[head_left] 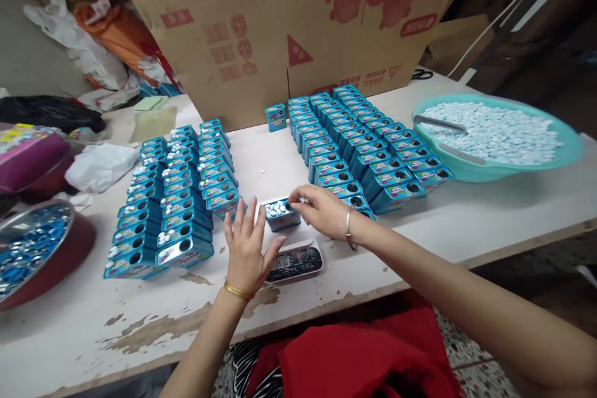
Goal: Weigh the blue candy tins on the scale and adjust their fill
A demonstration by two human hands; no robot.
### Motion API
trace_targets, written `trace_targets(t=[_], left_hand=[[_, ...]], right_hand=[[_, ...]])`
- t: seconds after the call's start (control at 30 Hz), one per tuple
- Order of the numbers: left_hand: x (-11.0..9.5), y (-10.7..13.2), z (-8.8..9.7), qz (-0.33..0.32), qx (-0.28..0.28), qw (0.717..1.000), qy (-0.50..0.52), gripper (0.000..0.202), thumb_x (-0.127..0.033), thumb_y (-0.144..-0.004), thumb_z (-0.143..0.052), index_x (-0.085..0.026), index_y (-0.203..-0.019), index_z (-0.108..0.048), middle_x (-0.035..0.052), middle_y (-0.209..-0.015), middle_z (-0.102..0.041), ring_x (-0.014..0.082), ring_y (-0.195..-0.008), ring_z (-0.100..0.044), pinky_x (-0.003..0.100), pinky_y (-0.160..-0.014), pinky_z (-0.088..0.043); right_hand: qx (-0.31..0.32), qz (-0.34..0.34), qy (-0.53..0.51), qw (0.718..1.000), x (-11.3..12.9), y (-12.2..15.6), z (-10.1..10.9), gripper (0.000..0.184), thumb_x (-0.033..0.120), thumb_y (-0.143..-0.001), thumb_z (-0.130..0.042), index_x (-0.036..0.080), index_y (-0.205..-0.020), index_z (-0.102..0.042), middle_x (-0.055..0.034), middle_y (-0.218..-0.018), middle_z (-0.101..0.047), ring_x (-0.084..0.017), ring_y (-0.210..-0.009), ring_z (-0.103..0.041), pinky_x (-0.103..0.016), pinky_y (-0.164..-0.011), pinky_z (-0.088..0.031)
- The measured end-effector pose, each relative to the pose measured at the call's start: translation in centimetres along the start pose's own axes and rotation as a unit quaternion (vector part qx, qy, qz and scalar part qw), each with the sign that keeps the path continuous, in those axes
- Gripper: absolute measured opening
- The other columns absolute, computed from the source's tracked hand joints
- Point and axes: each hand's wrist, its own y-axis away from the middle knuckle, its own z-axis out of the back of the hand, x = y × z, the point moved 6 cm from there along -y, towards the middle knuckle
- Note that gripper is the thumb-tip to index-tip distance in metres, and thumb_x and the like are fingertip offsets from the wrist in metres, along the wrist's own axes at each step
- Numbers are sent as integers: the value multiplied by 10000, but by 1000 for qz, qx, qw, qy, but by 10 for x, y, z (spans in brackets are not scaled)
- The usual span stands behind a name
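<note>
A small blue tin (280, 214) filled with white tablets stands on a white digital scale (295, 256) at the table's near edge. My right hand (319, 210) reaches in from the right, fingers pinched at the tin's right rim, holding something too small to make out. My left hand (246, 247) hovers just left of the scale with fingers stretched up and apart, holding nothing.
Rows of blue tins (180, 193) stand at left, several showing tablets, and more rows (361, 143) at right. A teal basin (573, 152) of white tablets with a metal scoop (438, 124) sits far right. A bowl of blue caps (32, 249) lies at left. A cardboard box (289, 25) stands behind.
</note>
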Motion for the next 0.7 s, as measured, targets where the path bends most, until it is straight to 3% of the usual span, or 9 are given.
trace_targets(t=[0.1,0.23,0.5,0.7], left_hand=[[-1,-7,1,4,-1,1000,4,622,-465,-880,-490,-291,-1432,-262,107,-1520,-293,287,-1452,-131,578,-1149,-138],[-3,-14,-1,3,-5,1000,27,552,-422,-897,-476,-280,-1407,-318,109,-1506,-324,281,-1447,-159,576,-1147,-153],[-17,-26,-14,-24,-35,997,69,427,-300,-921,-459,-230,-1342,-437,115,-1466,-395,283,-1426,-231,562,-1136,-146],[-7,-17,1,-27,-77,993,89,467,-304,-895,-521,-215,-1344,-429,124,-1435,-435,264,-1409,-278,551,-1144,-154]], right_hand=[[-10,43,94,995,11,-14,-5,76,79,-836,-557,112,-824,-624,-30,-811,-562,-117,-784,-511,-261,-775,-387],[0,56,131,990,11,-19,-11,91,76,-821,-583,102,-889,-637,-30,-822,-534,-106,-758,-488,-258,-783,-396],[-68,96,41,992,3,-16,2,183,67,-856,-449,143,-911,-607,-52,-871,-585,-133,-811,-548,-271,-768,-433],[-103,62,-47,992,-17,-2,29,170,206,-856,-485,150,-958,-609,-50,-874,-600,-109,-643,-520,-251,-598,-419]])
